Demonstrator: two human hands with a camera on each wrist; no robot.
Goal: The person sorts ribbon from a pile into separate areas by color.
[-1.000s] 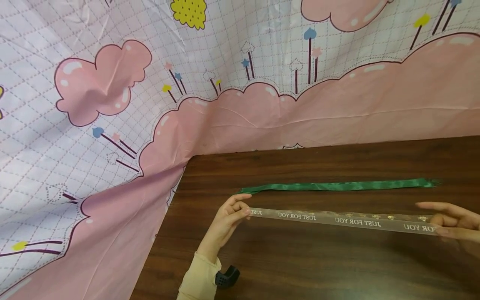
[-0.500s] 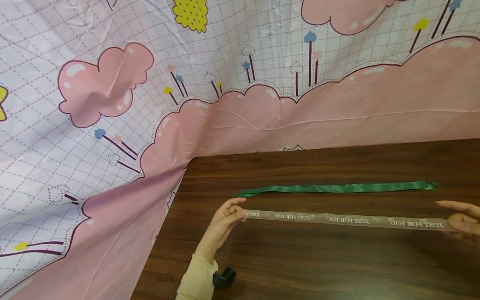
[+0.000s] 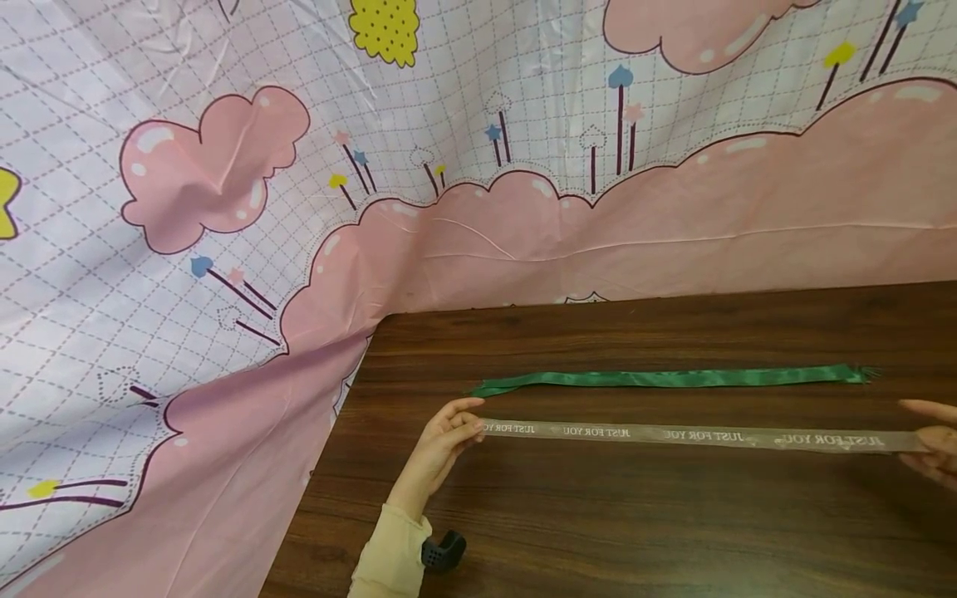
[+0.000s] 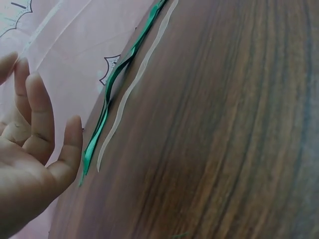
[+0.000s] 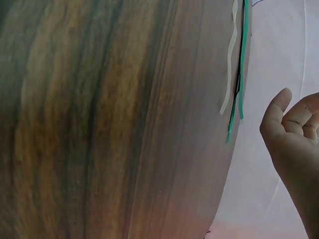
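Note:
A translucent ribbon (image 3: 643, 433) printed with "JUST FOR YOU", its letters reversed in the head view, is stretched sideways above the table. My left hand (image 3: 447, 436) pinches its left end between thumb and finger. At the right edge of the head view, my right hand (image 3: 933, 444) pinches the other end, partly cut off by the frame. A green satin ribbon (image 3: 673, 379) with frayed ends lies on the table behind it. Beside the green one, both wrist views show a narrow pale ribbon (image 4: 127, 94) on the table.
The dark wood-grain table (image 3: 635, 531) reaches back to a pink and white cartoon-print sheet (image 3: 478, 241), which hangs behind it and along its left side. A black device (image 3: 444, 551) sits at the left wrist, by the cream sleeve (image 3: 392, 552).
My right hand has moved to the right, and more of the printed ribbon is now stretched between the hands. My left hand has shifted slightly left. The green ribbon has stayed put.

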